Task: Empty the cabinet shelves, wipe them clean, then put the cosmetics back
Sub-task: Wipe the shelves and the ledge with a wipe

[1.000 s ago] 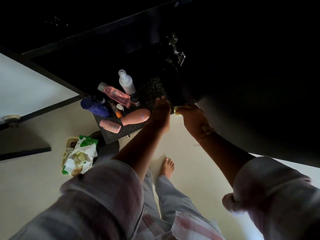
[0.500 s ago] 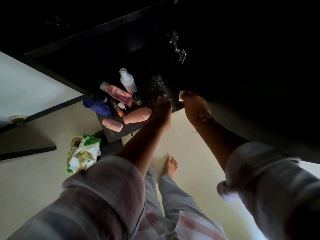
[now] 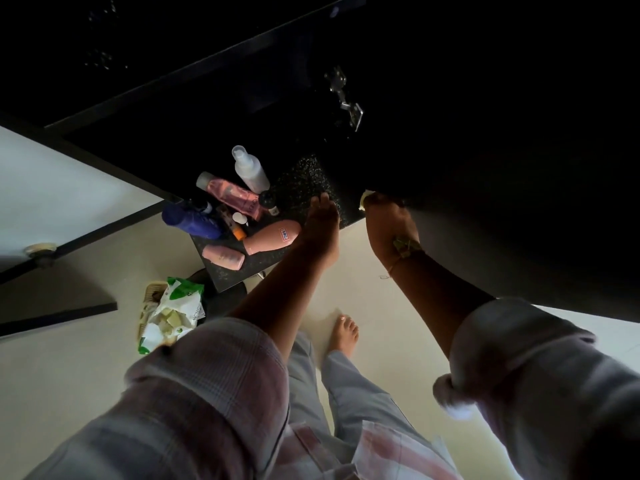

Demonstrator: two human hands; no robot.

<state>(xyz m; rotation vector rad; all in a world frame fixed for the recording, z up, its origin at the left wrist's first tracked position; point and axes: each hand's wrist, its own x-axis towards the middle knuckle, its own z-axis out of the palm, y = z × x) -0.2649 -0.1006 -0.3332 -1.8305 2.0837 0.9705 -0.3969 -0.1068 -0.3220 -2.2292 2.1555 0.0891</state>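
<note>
cosmetics (image 3: 239, 216): You have them gathered in one cluster on the left part of the table (image 3: 306, 178), a dark speckled slab standing in front of the cabinet (image 3: 485, 133).
peach bottle (image 3: 273, 237): Lies on its side at the near edge of the cluster, label up. Long axis runs lower left to upper right in the view, with the neck at the lower left and the base toward your left hand.
small pink bottle (image 3: 224, 257): Lies on its side just beside the peach bottle's neck, near the table's front corner. Long axis runs nearly left to right.
pink tube (image 3: 230, 195): Lies flat, grey cap to the upper left, crimped end to the lower right.
white spray bottle (image 3: 250, 169): At the far edge of the cluster, nozzle toward the upper left. Upright or leaning cannot be told.
blue bottle (image 3: 194, 221): Leftmost item. Long axis runs roughly left to right.
orange-tipped tube (image 3: 238, 232), small dark bottle (image 3: 268, 199): Lodged between the larger items, too small to read their direction.
left hand (image 3: 320, 223): Released, fingers straight and laid on the table's near edge, just beside the peach bottle's base. Contact with the bottle cannot be told.
right hand (image 3: 386, 223): Clenched round a pale cloth (image 3: 364, 201) at the cabinet's dark edge, right of the table. Fingertips are lost in shadow.
metal fitting (image 3: 346, 102): Shows on the unlit cabinet above the table.
floor (image 3: 69, 358): Cream. A green-and-white wipes packet (image 3: 176, 306) rests on a basket (image 3: 149, 296) left of the table. Your bare foot (image 3: 344, 336) stands nearer you.
</note>
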